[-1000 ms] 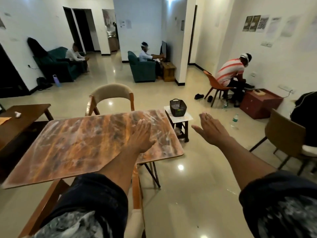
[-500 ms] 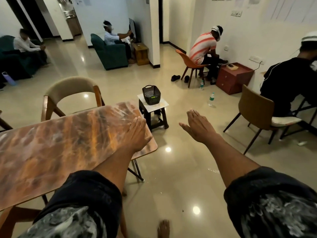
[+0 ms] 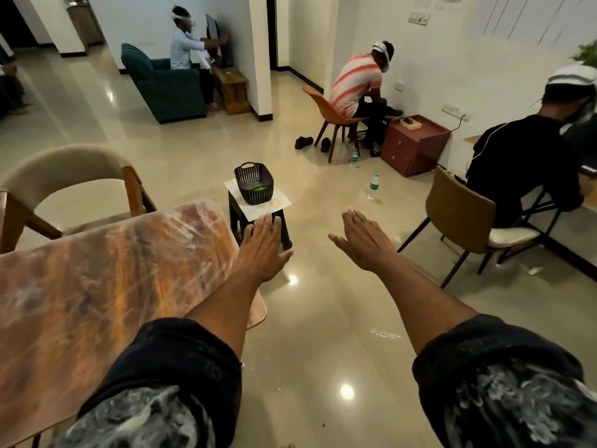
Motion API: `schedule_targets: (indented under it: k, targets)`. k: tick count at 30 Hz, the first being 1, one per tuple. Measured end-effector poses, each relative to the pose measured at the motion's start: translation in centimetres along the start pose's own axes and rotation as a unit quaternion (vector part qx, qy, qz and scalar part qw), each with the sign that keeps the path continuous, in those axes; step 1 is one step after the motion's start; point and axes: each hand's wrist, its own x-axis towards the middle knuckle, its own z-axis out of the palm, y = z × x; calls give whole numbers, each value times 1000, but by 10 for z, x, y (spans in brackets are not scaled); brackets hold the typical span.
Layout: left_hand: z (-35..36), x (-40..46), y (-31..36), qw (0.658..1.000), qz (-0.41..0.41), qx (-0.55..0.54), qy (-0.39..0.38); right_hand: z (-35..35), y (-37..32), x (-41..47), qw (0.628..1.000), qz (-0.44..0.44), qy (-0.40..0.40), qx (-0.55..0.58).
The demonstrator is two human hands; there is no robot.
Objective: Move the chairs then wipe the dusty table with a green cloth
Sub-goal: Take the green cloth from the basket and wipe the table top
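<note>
Two flat, empty hands reach forward, left hand [image 3: 262, 250] and right hand [image 3: 361, 242], fingers straight. The dusty marbled worktop [image 3: 106, 279] lies at nine o'clock; the green cloth [image 3: 257, 188] sits in a black slatted basket [image 3: 254, 183] at twelve; a curved beige chair [image 3: 69, 176] at ten.

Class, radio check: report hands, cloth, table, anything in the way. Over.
Left hand and right hand open, empty. Green cloth in basket ahead. Table dusty, unwiped. Chair at far side.

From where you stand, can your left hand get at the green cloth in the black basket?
Probably yes. The left hand is open and empty, the basket on the stool just beyond it is open-topped, and nothing lies between them; the green cloth shows inside.
</note>
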Motion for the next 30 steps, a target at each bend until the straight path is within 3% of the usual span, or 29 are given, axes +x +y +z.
schedule_targets:
  k: [17,30]
  targets:
    - [-1,167,7,997,-77,-18,9,7,96,191,998,-61,3,17]
    - [12,269,-10,992,-120,5,-27,36,121,315,992,-114,-22,49]
